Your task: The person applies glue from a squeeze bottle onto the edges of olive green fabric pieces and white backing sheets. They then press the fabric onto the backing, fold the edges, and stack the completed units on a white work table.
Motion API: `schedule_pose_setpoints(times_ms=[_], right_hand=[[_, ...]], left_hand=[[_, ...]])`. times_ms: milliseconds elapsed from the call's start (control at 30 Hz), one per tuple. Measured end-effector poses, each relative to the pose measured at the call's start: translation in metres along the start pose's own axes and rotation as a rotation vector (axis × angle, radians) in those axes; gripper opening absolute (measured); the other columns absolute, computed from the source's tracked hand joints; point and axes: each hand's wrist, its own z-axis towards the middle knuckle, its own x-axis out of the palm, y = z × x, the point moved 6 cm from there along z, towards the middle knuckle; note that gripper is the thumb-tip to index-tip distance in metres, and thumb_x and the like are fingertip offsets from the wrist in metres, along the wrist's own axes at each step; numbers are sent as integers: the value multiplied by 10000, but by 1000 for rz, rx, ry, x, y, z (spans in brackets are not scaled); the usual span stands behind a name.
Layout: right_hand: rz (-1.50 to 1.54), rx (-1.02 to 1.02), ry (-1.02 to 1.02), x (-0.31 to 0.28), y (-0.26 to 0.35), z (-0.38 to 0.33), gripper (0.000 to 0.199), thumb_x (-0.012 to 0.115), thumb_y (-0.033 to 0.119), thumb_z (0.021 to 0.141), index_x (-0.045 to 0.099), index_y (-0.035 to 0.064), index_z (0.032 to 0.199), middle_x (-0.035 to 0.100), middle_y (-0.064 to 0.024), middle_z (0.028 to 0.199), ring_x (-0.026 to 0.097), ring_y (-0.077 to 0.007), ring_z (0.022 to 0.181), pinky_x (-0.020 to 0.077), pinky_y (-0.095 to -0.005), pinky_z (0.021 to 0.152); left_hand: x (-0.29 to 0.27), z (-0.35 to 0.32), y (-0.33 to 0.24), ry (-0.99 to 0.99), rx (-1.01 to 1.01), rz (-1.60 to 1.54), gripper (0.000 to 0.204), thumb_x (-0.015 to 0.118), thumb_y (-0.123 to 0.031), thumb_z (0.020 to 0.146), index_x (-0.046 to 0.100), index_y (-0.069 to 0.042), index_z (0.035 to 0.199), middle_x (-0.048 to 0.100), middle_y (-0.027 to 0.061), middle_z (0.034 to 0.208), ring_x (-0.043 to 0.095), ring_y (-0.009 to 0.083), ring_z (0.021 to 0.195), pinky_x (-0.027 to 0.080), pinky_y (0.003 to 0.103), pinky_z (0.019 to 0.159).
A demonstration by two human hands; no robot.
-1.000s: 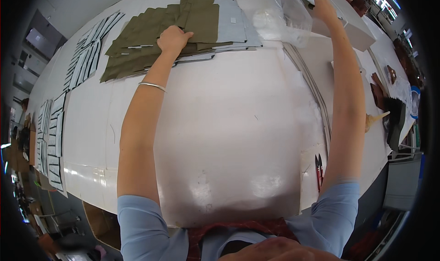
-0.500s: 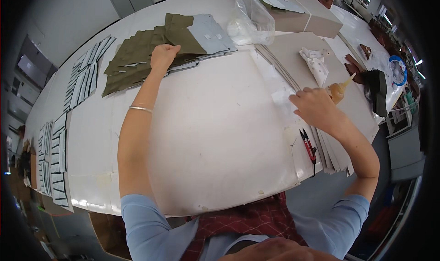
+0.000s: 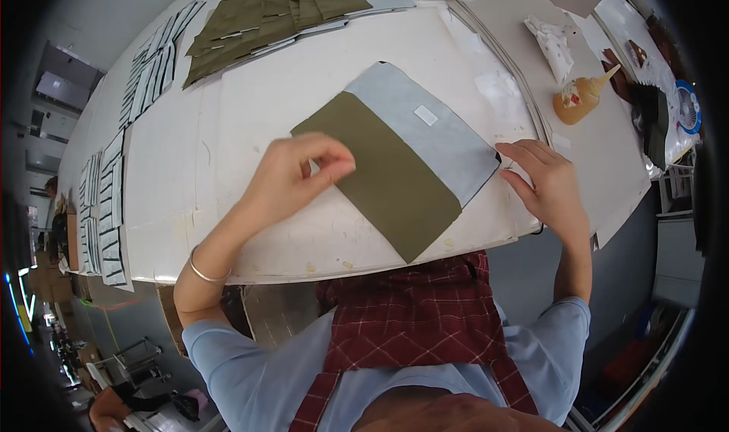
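Observation:
A flat olive and pale grey-blue fabric panel (image 3: pixel 402 140) lies slanted on the table in front of me, with a small white label on its pale half. At its right corner my right hand (image 3: pixel 548 183) has thumb and forefinger closed on the edge. Over the olive half is my left hand (image 3: pixel 292 175), its thumb and fingertips pinched together with nothing visible in them. Farther back, a fanned stack of similar panels (image 3: pixel 250 26) spreads across the table.
Dark-striped pale strips (image 3: pixel 152 64) lie in rows at the left. To the right, grey boards (image 3: pixel 505 48) carry a glue bottle (image 3: pixel 579 102) with amber contents and a crumpled white wrapper (image 3: pixel 550 45). A black brush (image 3: pixel 651 121) and a blue round object (image 3: pixel 689 107) stand beyond.
My left hand has come from the stack toward me, and a panel now lies in the middle. My right hand has moved to that panel's corner. The whole view has shifted.

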Motion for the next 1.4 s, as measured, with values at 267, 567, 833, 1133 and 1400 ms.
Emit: schedule_pose_setpoints(times_ms=[267, 567, 833, 1133, 1400], right_hand=[[-222, 543, -318, -43, -51, -91, 269, 698, 122, 841, 661, 48, 1097, 692, -115, 958, 657, -297, 904, 515, -376, 744], [-9, 605, -248, -60, -131, -123, 586, 719, 166, 844, 489, 53, 1370, 606, -171, 1258, 589, -310, 1139, 495, -393, 899], [220, 625, -327, -30, -204, -35, 1001, 850, 380, 704, 333, -23, 1461, 571, -174, 1299, 586, -261, 1135, 505, -370, 901], [402, 670, -429, -17, -255, -28, 680, 827, 384, 744, 550, -11, 1224, 687, -107, 1051, 662, -185, 912, 511, -308, 839], [-54, 832, -789, -117, -414, -62, 618, 792, 448, 746, 607, 8, 1138, 688, -105, 964, 658, -165, 900, 513, -304, 783]], left_hand=[[50, 63, -8, 187, 477, 281, 499, 828, -261, 727, 624, -85, 1146, 582, 84, 1165, 509, 264, 1084, 435, 356, 932], [43, 63, 3, 177, 336, 310, 300, 836, -145, 662, 590, -33, 792, 526, 43, 809, 474, 246, 908, 410, 362, 798], [-1, 7, -25, -224, 453, 413, 165, 803, -67, 681, 662, -49, 764, 638, 43, 827, 590, 281, 1035, 432, 385, 890], [25, -66, -11, 274, 183, 299, 138, 783, -48, 691, 692, -41, 796, 670, 69, 822, 616, 291, 983, 458, 398, 871], [20, -48, -17, -206, 124, 398, 213, 746, -37, 738, 680, 10, 935, 668, 143, 919, 620, 336, 934, 491, 392, 831]])
